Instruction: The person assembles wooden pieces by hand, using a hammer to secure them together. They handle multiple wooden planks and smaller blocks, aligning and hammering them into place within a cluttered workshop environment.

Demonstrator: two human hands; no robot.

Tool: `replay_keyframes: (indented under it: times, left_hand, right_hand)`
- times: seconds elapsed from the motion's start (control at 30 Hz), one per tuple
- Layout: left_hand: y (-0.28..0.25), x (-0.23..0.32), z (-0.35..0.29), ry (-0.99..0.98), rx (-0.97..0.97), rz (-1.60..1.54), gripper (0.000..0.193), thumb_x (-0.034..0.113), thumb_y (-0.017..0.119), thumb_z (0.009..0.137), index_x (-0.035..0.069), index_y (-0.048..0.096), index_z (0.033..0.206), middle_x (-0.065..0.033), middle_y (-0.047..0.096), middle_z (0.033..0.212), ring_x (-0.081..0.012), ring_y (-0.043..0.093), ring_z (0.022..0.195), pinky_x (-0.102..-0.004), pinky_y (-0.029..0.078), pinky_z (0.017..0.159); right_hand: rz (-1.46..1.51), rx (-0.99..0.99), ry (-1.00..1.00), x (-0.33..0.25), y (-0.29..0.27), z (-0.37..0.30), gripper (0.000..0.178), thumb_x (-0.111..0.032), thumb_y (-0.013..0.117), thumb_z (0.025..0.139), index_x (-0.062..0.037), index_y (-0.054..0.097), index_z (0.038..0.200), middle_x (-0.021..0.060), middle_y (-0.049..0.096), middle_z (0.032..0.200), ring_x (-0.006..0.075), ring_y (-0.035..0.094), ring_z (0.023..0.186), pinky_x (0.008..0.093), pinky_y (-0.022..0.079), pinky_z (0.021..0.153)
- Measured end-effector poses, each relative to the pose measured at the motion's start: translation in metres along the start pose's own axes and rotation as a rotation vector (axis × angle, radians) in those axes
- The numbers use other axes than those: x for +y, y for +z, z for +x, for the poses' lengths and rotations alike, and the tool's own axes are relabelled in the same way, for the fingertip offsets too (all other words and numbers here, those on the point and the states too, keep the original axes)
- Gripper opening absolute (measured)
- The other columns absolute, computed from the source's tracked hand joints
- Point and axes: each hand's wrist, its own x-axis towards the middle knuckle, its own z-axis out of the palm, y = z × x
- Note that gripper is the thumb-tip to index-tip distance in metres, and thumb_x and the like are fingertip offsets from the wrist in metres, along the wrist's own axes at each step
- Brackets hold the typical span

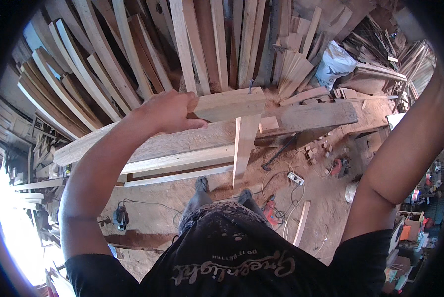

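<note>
My left hand [175, 113] grips a pale wooden beam [229, 104], its thumb along the near side and its fingers over the far side. A nail [250, 86] stands upright near the right end of this beam. Below it, a narrow board [244, 143] juts toward me, and a small wood block [268, 124] sits just right of it. All of this rests on a long, dusty wooden bench [311, 119]. My right arm [395, 163] is raised at the right; its hand lies beyond the picture's edge.
Many planks [182, 44] lean along the far side. A white sack [335, 64] stands among offcuts at the far right. A hammer [277, 153] leans by the bench. On the sandy floor lie a power strip [295, 178], cords and a red power tool [270, 212].
</note>
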Motion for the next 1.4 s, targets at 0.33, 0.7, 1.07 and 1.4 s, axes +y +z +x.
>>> replay_keyframes:
  times: [0.33,0.7,1.07,1.4]
  left_hand:
    - [0.012,-0.005,0.0,0.018,0.035,-0.037,0.065,0.06,0.077,0.088,0.0,0.062,0.11,-0.0217,0.071,0.098,-0.0393,0.072,0.103,-0.0531,0.057,0.09]
    - [0.003,0.006,0.008,0.02,0.0,0.0,0.07,0.064,0.072,0.09,0.0,0.065,0.121,-0.0204,0.072,0.102,-0.0355,0.073,0.102,-0.0495,0.058,0.092]
    - [0.011,-0.006,0.006,0.016,0.01,-0.079,0.07,0.059,0.078,0.087,-0.002,0.064,0.118,-0.0272,0.071,0.099,-0.0414,0.072,0.102,-0.0519,0.056,0.092]
    - [0.004,0.013,0.006,0.025,0.003,-0.053,0.066,0.058,0.076,0.089,0.002,0.063,0.122,-0.0196,0.072,0.105,-0.0368,0.071,0.105,-0.0497,0.057,0.094]
  right_hand:
    - [0.086,-0.769,0.49,-0.039,0.05,-0.027,0.06,-0.055,0.051,0.108,-0.0088,0.057,0.146,0.003,0.063,0.083,0.0104,0.059,0.064,0.0264,0.052,0.058]
    - [-0.088,-0.072,0.067,0.023,-0.021,0.036,0.054,-0.057,0.057,0.104,-0.0102,0.063,0.132,0.0025,0.06,0.087,0.0111,0.056,0.067,0.0283,0.048,0.059]
    - [-0.05,-0.821,0.314,0.004,0.052,-0.052,0.051,-0.054,0.061,0.103,-0.0092,0.063,0.126,0.0092,0.065,0.1,0.0191,0.062,0.078,0.0378,0.053,0.067]
    - [-0.15,-0.114,0.122,0.036,-0.041,0.026,0.058,-0.061,0.058,0.103,-0.0073,0.066,0.122,-0.0009,0.056,0.075,0.0095,0.049,0.057,0.0296,0.044,0.053]
